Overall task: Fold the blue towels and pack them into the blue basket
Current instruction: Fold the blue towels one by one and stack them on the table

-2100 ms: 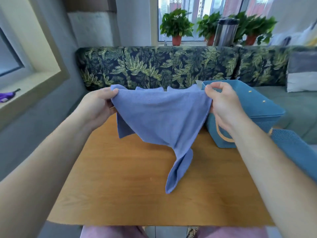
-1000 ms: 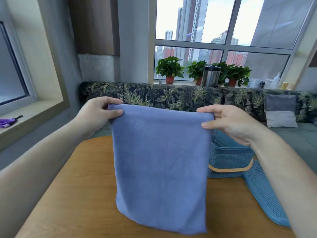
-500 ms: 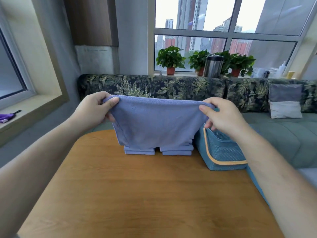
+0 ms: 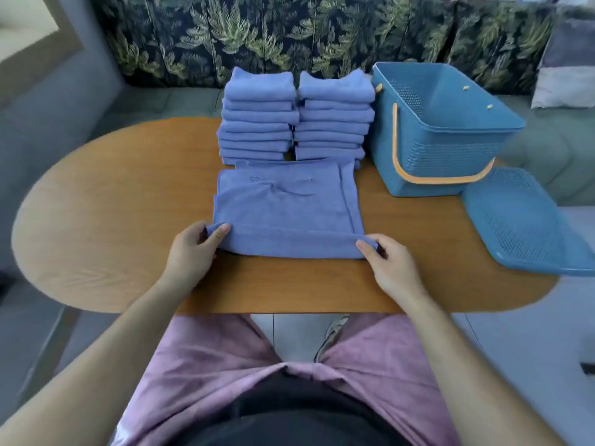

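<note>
Blue terry towel [image 4: 286,207] lies flat on the wooden table [image 4: 106,204], its near edge running side to side; left grip [image 4: 193,252] and right grip [image 4: 392,265] each pinch one near corner, equally close

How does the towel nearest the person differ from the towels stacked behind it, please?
The front towel lies spread wide on the table; the stacked towels are folded into compact bundles. The front towel lies singly; the stacked towels form two side-by-side piles. The left hand and right hand pinch the front towel's near corners; no hand touches the stacked towels. Both are the same blue.
</note>
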Demonstrator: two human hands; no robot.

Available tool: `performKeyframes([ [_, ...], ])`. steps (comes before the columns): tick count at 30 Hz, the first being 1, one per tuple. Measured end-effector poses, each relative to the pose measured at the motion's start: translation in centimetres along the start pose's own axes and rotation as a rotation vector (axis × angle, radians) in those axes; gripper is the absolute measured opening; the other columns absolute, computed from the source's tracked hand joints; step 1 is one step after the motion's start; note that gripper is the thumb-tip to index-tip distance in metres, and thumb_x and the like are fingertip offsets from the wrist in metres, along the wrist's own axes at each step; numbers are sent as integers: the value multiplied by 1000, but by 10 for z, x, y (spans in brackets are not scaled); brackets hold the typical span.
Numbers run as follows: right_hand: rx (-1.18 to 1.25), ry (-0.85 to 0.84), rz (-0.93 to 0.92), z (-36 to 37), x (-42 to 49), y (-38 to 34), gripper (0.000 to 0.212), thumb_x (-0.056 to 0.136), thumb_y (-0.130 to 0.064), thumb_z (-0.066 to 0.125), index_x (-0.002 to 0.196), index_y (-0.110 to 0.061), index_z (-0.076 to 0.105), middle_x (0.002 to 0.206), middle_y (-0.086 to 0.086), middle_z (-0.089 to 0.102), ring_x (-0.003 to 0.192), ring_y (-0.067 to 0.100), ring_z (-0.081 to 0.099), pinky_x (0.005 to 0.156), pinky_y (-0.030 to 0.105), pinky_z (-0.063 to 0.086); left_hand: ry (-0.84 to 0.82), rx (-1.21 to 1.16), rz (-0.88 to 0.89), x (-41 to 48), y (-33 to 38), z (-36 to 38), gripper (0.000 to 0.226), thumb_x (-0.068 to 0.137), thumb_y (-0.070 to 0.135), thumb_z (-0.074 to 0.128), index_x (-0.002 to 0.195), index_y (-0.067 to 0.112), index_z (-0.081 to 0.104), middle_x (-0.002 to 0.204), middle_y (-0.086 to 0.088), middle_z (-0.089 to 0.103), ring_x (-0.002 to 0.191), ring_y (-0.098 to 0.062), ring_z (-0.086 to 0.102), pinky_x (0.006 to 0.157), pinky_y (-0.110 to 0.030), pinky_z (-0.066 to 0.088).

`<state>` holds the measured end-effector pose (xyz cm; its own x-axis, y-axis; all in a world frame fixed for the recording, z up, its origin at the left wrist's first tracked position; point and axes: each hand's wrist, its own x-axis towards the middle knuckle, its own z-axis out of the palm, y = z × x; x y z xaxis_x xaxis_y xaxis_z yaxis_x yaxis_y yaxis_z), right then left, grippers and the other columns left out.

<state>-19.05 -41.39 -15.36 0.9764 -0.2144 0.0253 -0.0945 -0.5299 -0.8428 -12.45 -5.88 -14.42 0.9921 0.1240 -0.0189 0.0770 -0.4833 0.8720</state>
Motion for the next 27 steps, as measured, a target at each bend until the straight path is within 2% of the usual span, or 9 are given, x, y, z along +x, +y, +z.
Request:
performKeyframes([
  [4, -111, 38, -31, 4, -3, -1, 15, 97, -37, 65, 103, -27, 74, 90, -2, 59, 81, -3, 53, 73, 7, 36, 33, 62, 60, 1, -6, 2, 53, 93, 42, 68, 73, -1, 44, 62, 3, 38, 55, -9, 31, 55, -30, 26],
  [11, -126, 77, -41, 5, -7, -3, 18, 97, -35, 65, 110, -27, 74, 95, -6, 57, 84, -7, 54, 73, 3, 35, 8, 81, 106, -5, -13, -5, 46, 93, 43, 68, 82, 0, 60, 67, -11, 50, 63, -12, 42, 61, -37, 36],
  [15, -112, 76, -39, 5, -6, -1, 18, 97, -37, 65, 109, -27, 75, 95, -2, 58, 84, -4, 55, 73, 4, 35, 22, 104, 145, -12, -3, -4, 33, 95, 34, 67, 68, 22, 54, 63, -1, 48, 56, -6, 41, 54, -18, 33],
  [17, -78, 78, -42, 6, -7, -2, 14, 97, -36, 65, 99, -27, 75, 92, -3, 60, 87, 0, 56, 75, 7, 38, 8, 75, 139, -14, -3, -4, 26, 95, 36, 67, 73, 23, 61, 63, 6, 50, 57, -3, 45, 56, -15, 34],
  [19, -25, 93, -117, 6, -7, 1, 32, 98, -39, 61, 74, -20, 71, 77, -4, 62, 91, 9, 57, 84, 21, 44, -14, 15, 107, -16, -6, -5, 40, 94, 45, 67, 78, 8, 68, 64, 3, 52, 62, -3, 46, 62, -19, 36],
  [20, 1, 92, -157, 6, -8, 2, 44, 98, -41, 58, 64, -16, 67, 69, -4, 63, 92, 12, 57, 87, 28, 45, -21, -35, 85, -17, -7, -5, 50, 93, 48, 66, 75, 1, 67, 64, -1, 56, 66, -7, 49, 66, -23, 39],
  [22, 30, 82, -180, 6, -8, 2, 52, 98, -42, 53, 54, -17, 64, 62, -4, 64, 92, 14, 59, 89, 35, 46, -49, -107, 67, -22, -6, -5, 54, 94, 47, 65, 60, 5, 67, 64, -1, 65, 74, -12, 58, 74, -25, 43],
  [25, -150, 134, -255, 11, -2, 0, 47, 96, -42, 54, 57, -18, 66, 60, -8, 61, 85, 14, 56, 82, 39, 47, -126, -58, 116, -19, -1, -6, 41, 93, 39, 68, 58, 18, 70, 64, 3, 66, 73, -13, 60, 77, -32, 44],
  [27, -328, 196, -386, 20, 7, -12, 34, 94, -38, 57, 72, -16, 70, 70, -10, 63, 86, 18, 55, 78, 41, 48, -105, 154, 314, -5, 6, -3, 31, 87, 44, 61, 67, 23, 70, 68, 8, 65, 76, -9, 56, 82, -35, 44],
])
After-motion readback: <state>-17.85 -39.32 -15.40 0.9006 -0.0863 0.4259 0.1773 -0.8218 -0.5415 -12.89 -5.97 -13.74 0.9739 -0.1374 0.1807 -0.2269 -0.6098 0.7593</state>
